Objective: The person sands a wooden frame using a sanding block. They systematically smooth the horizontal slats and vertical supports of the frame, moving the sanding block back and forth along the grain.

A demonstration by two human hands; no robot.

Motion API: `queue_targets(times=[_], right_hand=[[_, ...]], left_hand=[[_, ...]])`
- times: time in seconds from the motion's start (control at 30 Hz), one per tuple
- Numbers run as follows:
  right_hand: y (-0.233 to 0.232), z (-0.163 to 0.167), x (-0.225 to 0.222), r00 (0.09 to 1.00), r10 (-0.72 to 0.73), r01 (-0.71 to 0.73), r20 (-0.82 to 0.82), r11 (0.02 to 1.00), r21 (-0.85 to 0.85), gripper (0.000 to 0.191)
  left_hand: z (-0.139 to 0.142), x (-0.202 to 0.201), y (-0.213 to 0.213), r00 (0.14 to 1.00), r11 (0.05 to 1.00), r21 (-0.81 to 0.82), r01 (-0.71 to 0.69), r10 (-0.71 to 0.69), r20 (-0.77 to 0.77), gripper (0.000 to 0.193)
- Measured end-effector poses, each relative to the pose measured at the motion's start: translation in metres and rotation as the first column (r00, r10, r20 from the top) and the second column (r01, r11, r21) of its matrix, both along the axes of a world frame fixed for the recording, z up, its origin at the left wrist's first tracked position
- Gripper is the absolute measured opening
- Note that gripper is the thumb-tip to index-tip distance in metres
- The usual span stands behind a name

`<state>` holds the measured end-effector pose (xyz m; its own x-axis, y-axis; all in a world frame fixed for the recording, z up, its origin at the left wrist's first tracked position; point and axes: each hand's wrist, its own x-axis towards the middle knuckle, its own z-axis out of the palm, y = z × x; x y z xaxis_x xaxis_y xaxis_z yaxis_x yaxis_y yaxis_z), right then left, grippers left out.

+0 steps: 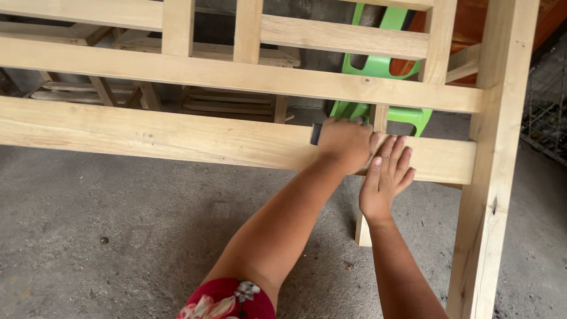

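Observation:
A pale bare-wood frame stands upright in front of me, and its wide lower rail (177,137) runs across the view. My left hand (345,145) is closed around a small dark block (316,134) and presses it against the rail's top edge, beside a short upright slat (379,117). My right hand (387,177) lies flat on the rail's front face just to the right, fingers spread and pointing up, touching my left hand. It holds nothing. What kind of block it is cannot be told.
The frame's thick corner post (493,177) rises at the right. Higher rails (236,74) and slats cross above. Behind stand a green plastic stool (378,65) and stacked wooden frames (227,100). Wire mesh (546,112) is at the far right. Below is a grey concrete floor (118,236).

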<state>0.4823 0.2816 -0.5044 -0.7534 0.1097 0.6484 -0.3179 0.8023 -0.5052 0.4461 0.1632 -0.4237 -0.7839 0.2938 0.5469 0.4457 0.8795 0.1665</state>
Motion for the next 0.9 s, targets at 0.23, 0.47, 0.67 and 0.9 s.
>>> queue_targets(times=[0.23, 0.47, 0.67, 0.9], right_hand=[[0.002, 0.002, -0.003, 0.99, -0.133, 0.125, 0.056, 0.985, 0.121, 0.073], [0.01, -0.001, -0.003, 0.993, -0.098, 0.091, 0.064, 0.99, 0.108, 0.07], [0.019, 0.0, -0.005, 0.996, 0.002, -0.002, 0.085, 1.0, 0.005, 0.071], [0.018, -0.003, -0.004, 0.997, 0.058, -0.053, 0.058, 0.995, -0.08, 0.074]], left_hand=[[-0.004, 0.021, -0.212, 0.884, 0.841, -0.301, -0.45, 0.372, -0.281, 0.045], [-0.021, 0.019, -0.271, 0.78, 0.709, -0.354, -0.61, 0.616, -0.111, 0.069], [0.001, 0.0, -0.024, 0.992, 1.0, 0.005, -0.023, 0.024, -0.121, 0.023], [-0.007, -0.004, -0.004, 1.0, 0.999, 0.021, 0.03, -0.03, -0.008, 0.028]])
